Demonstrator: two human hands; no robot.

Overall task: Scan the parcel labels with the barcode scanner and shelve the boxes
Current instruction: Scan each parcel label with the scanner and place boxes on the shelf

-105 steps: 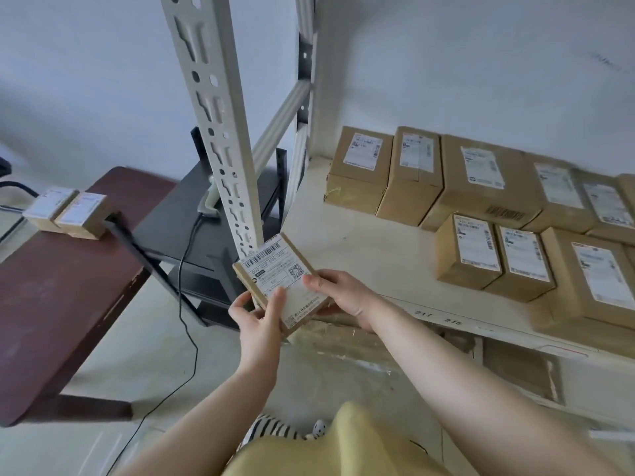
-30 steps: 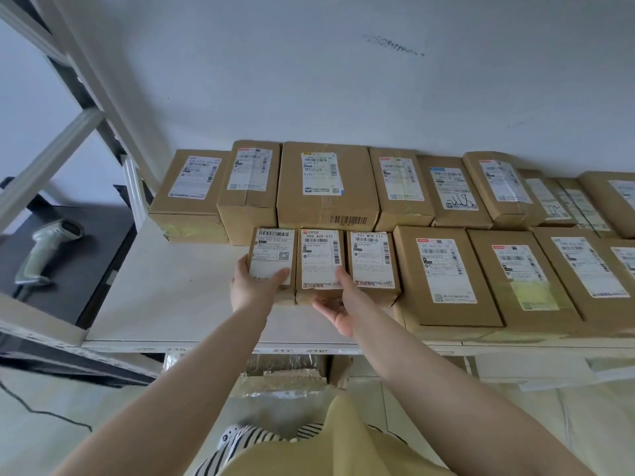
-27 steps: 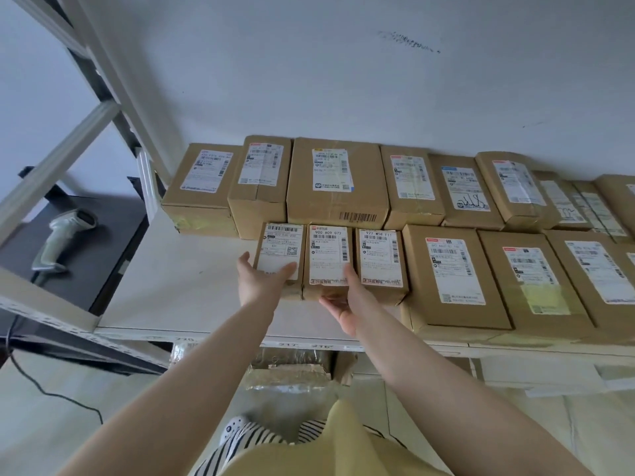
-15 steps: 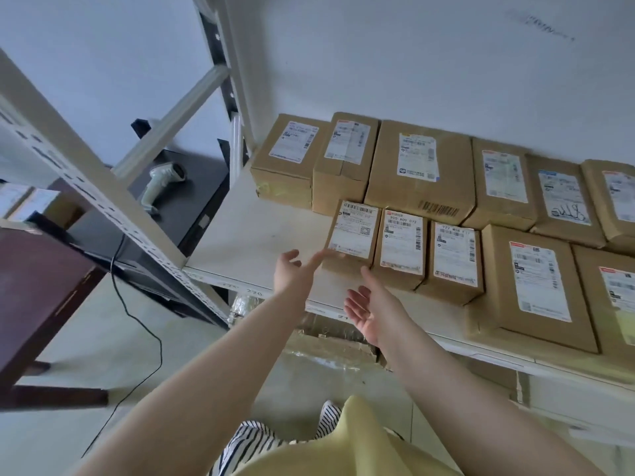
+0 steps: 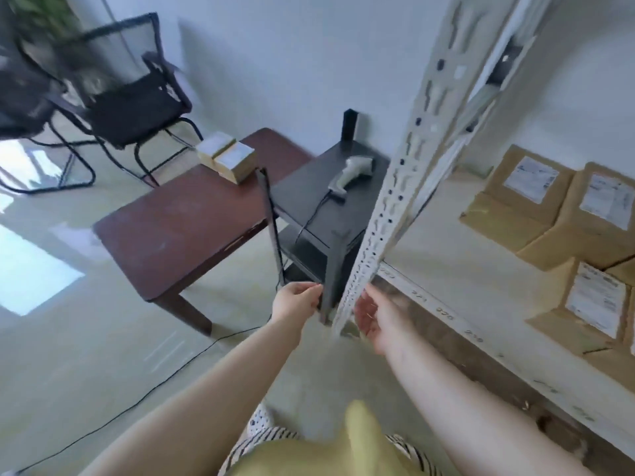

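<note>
Two small labelled parcels [image 5: 226, 160] lie side by side at the far end of the dark red table [image 5: 185, 221]. The grey barcode scanner [image 5: 350, 174] lies on the black stand [image 5: 323, 197], its cable running down to the floor. Labelled cardboard boxes [image 5: 556, 207] sit on the white shelf [image 5: 457, 255] at the right. My left hand [image 5: 295, 302] and my right hand [image 5: 372, 316] are both empty with relaxed fingers, held in the air in front of the rack's perforated upright [image 5: 395, 187], one on each side of it.
A black mesh chair [image 5: 134, 97] stands at the back left beyond the table. The scanner's black cable [image 5: 171, 369] trails across the pale floor. More packages lie on the lower shelf level [image 5: 481, 365] under the white shelf.
The small parcel I held now stands on the shelf in the front row. Both hands let go and drew back, and my view swung left toward the table and scanner.
</note>
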